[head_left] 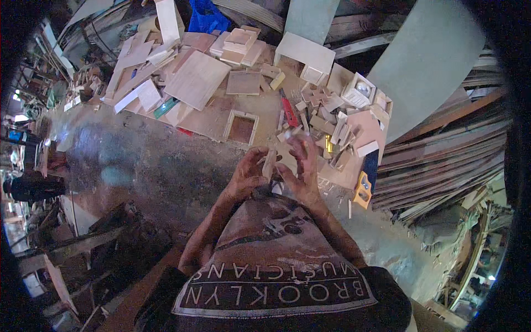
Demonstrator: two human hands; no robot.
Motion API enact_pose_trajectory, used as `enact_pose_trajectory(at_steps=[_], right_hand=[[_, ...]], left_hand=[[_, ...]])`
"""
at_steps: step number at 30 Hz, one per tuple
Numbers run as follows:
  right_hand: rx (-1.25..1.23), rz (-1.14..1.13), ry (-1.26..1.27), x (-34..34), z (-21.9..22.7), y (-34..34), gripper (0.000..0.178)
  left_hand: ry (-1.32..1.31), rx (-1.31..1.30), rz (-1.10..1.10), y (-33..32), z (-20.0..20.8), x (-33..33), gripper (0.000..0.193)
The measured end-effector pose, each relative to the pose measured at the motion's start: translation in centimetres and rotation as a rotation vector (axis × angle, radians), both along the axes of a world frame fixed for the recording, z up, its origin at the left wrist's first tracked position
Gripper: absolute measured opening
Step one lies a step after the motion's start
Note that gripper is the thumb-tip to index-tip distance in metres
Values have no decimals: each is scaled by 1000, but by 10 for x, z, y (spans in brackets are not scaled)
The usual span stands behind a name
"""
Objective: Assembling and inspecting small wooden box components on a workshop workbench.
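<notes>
Before the cluttered bench point(214, 123), my left hand point(249, 176) pinches one narrow, pale wood piece point(269, 165); my right hand point(302, 169) is spread beside it.

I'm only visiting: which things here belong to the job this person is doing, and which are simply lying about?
Seemingly in use:
small, flat, pale wooden piece, held in the left hand; the right hand is beside it, its grip unclear

Apparently lying about:
square, pale wooden frame
large, flat, pale wooden board
yellow-handled, dark-bladed saw
crumpled, bright-blue plastic sheeting
</notes>
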State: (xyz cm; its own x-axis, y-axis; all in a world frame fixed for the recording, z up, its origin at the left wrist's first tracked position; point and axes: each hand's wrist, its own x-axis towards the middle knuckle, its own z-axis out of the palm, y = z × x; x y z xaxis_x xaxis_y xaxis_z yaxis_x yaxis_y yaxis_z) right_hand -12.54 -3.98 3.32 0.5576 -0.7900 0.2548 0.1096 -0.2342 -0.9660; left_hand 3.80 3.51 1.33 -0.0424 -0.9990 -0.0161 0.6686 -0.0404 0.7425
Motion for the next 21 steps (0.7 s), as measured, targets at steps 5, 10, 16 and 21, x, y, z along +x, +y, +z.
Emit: enact_pose_trajectory(at_steps=[5,10,16,21], right_hand=[[149,27,-29,2,0,9,72],[16,40,49,-1,2,7,67],[-405,-63,501,-5,-2,7,68],[-673,-66,627,-2,6,7,68]], left_hand=[[-10,13,0,0,4,4,86],[-108,77,-15,2,3,3,91],[-184,80,8,4,9,5,90],[-192,100,29,7,14,4,89]])
